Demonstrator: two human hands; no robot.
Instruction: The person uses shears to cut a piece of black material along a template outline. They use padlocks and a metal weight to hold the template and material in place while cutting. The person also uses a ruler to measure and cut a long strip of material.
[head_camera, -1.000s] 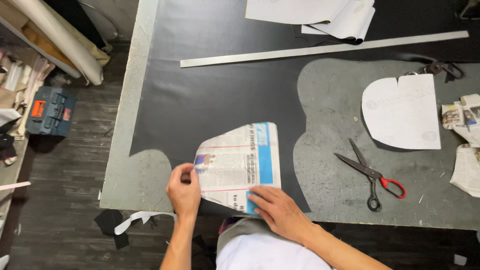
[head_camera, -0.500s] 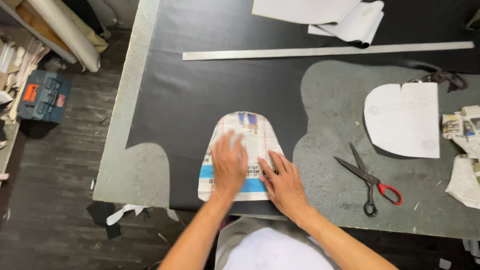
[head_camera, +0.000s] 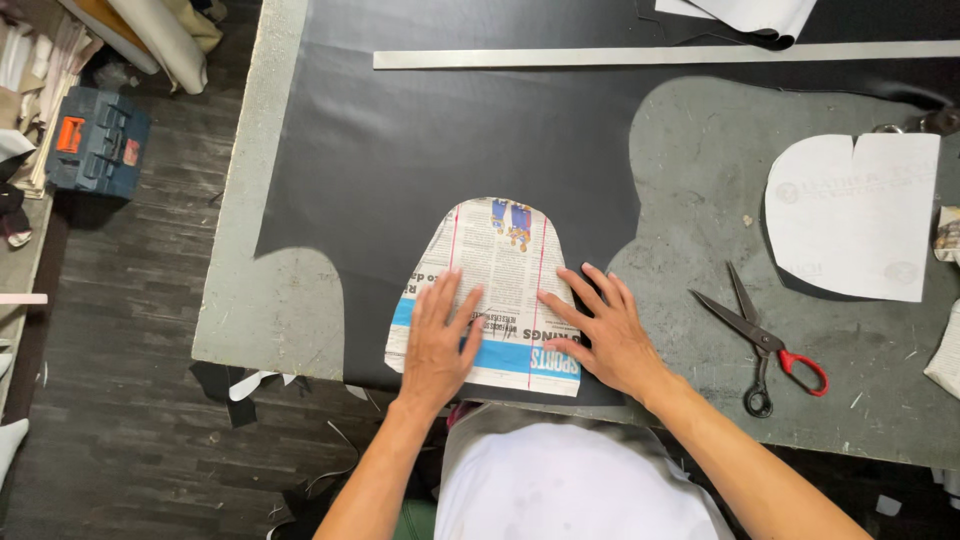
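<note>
1. Both your hands lie flat w/ fingers spread, pressing down, nothing is clasped. Your left hand (head_camera: 437, 340) rests on the lower middle of the newspaper pattern (head_camera: 490, 290); your right hand (head_camera: 605, 335) rests on its lower right edge, partly on the black sheet (head_camera: 420, 140) beside it.
2. Position of the pattern: it lies flat on the black sheet, near the front edge of the grey table (head_camera: 245, 300), directly in front of your body.
3. Direction: the rounded top points away from you, the straight base w/ the blue band is next to you. The long axis goes from you toward the far side of the table, almost straight, only a little tilted.
4. Difference vs. 0.5 s ago: almost same pose. Both hands were already flat on the paper; the left hand now sits lower, nearer the base, so more of the rounded top is visible.
5. Difference vs. 1.0 s ago: then the pattern was turned aslant and your fingers held it at the lower corners. Now it is set straight and pressed flat.
6. Around it: the scissors (head_camera: 760, 340) w/ red handle lie on the table right of your right hand, apart from it. A white paper pattern (head_camera: 850, 215) lies further right. A long metal ruler (head_camera: 660, 55) lies across the far side of the black sheet. A blue tool case (head_camera: 95, 140) stands on the floor at left.
</note>
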